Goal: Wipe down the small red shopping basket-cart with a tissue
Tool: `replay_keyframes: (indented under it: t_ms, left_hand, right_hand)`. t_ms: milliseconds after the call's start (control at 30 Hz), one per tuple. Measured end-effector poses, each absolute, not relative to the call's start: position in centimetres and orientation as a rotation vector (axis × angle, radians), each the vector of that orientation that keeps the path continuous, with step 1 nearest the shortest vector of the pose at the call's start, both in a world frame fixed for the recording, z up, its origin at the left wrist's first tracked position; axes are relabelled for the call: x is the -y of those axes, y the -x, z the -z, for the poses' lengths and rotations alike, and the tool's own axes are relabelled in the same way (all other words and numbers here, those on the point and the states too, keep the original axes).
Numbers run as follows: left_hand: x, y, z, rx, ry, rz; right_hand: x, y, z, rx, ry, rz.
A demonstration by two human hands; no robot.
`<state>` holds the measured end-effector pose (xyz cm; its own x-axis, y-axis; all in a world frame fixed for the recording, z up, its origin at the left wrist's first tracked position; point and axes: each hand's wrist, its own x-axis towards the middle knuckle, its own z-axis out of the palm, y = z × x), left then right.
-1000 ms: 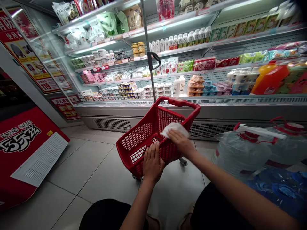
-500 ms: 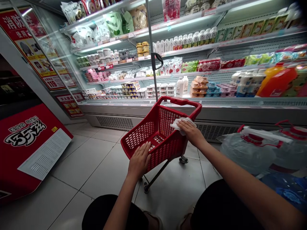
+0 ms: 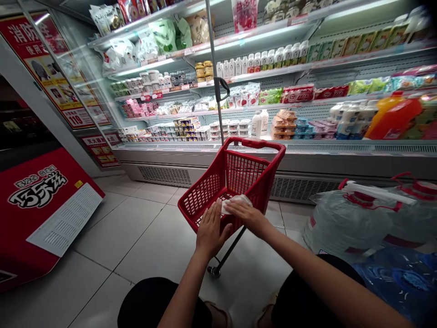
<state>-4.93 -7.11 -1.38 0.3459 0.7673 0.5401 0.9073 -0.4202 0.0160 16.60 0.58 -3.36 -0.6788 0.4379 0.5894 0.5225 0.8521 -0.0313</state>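
Note:
A red plastic shopping cart (image 3: 269, 182) with perforated basket walls stands in front of me on a wheeled metal frame. My left hand (image 3: 210, 233) rests on the near rim of the basket, fingers extended and thumb apart, holding nothing. Just right of it, my right hand (image 3: 248, 216) presses a folded white cloth (image 3: 243, 199) onto the same rim. The cloth shows above and in front of the right fingers. Inside the basket I see only the slotted floor and walls.
Behind the cart runs a refrigerated display (image 3: 201, 157) with dairy cups, bottles and packs. At right stand large water jugs (image 3: 351, 218) and a blue bottle (image 3: 406, 278). A red freezer cabinet (image 3: 48, 200) is at left, above pale floor tiles (image 3: 136, 232).
My right hand has slid the cloth along the rim, leftward and toward me, close to the left hand. My left hand has shifted slightly right, and the cart has turned a little.

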Motion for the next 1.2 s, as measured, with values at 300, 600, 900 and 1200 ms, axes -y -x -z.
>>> replay_keyframes:
  t_ms: [300, 600, 900, 1200]
  left_hand:
    - [6.7, 2.5, 1.7, 1.53, 2.258, 0.724]
    - [6.7, 3.9, 1.1, 1.384, 2.43, 0.663]
    - [6.6, 8.4, 1.3, 1.457, 2.508, 0.528]
    - [5.7, 3.4, 3.2, 1.522, 2.331, 0.62]
  right_hand:
    - [-3.4, -20.6, 3.3, 2.198, 0.991, 0.197]
    - [2.5, -16.1, 4.4, 2.334, 0.714, 0.043]
    - [-5.2, -23.5, 3.4, 2.281, 0.905, 0.212]
    - [-8.8, -24.0, 3.3, 2.203, 1.22, 0.295]
